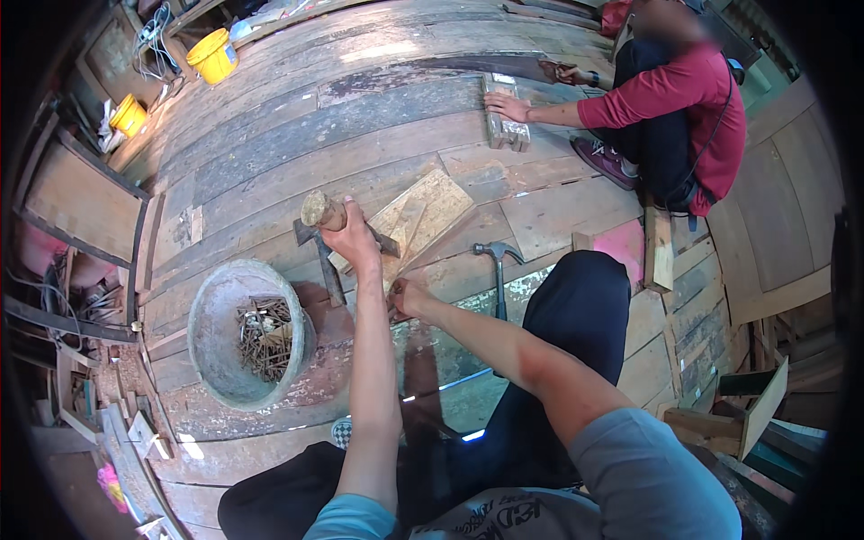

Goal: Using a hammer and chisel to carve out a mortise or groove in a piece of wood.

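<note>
The left hand [353, 241] curls its fingers round a wooden-handled tool [322, 211], so the right hand [410, 298], fingers I can't make out, should sit clear

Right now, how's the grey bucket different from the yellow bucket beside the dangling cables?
The grey bucket is dull and stained; the yellow bucket is bright. The grey bucket, nearer the person's left hand, looks bigger in this view, while the yellow bucket, farther off, looks smaller. Both are round and on the wooden floor.
</note>
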The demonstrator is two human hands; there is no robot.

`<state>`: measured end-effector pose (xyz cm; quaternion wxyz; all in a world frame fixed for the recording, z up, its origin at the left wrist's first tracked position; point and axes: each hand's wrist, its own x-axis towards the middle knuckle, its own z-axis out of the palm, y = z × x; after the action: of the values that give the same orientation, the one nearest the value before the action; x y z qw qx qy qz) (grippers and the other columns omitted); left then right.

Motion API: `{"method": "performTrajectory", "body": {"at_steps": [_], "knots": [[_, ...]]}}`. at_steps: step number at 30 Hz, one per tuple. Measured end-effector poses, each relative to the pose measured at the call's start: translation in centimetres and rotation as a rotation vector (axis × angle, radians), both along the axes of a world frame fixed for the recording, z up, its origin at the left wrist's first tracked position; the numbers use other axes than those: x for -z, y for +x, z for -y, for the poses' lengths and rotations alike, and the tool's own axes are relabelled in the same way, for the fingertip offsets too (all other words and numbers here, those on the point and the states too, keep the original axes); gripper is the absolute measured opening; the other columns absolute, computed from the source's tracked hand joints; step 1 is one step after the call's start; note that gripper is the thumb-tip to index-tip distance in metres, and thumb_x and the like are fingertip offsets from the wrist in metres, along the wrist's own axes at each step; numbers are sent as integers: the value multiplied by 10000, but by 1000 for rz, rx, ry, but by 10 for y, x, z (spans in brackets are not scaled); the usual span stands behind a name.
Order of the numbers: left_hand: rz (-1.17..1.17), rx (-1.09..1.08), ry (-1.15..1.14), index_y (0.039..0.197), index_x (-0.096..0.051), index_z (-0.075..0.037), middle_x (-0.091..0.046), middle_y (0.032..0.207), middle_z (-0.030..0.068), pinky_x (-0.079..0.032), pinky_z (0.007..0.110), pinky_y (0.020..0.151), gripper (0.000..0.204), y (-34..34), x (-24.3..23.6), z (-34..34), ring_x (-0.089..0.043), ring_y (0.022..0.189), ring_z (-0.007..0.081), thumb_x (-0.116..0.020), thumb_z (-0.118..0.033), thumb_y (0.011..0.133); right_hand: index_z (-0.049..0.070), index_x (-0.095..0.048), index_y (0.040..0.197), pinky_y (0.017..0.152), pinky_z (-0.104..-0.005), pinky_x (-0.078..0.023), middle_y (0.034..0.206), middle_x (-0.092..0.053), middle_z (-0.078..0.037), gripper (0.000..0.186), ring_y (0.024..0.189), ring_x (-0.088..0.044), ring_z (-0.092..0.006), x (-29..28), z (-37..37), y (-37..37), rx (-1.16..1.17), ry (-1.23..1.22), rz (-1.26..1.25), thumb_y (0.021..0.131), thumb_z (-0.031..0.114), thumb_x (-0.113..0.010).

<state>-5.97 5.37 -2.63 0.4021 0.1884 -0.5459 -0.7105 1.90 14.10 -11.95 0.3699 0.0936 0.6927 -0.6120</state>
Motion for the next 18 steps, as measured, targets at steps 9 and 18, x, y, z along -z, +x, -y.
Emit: {"method": "performTrajectory", "body": {"at_steps": [9,18], "knots": [[-41,-4,91,823,-449,-46,-504,597,21,-383,243,464,157,-8,-4,6,-467,495,96,-599,-92,828,17,-491,1002,502,-284,-513,818,-555,-90,193,610,-561,-164,6,8,-7,17,14,5,851,127,-541],[-57,-1,147,818,-435,-49,-476,590,21,-406,253,459,130,-13,1,16,-458,490,97,-559,-69,851,-15,-476,1027,543,-286,-526,824,-577,-93,205,665,-599,-175,0,10,-9,-20,10,33,903,143,-513]]}}
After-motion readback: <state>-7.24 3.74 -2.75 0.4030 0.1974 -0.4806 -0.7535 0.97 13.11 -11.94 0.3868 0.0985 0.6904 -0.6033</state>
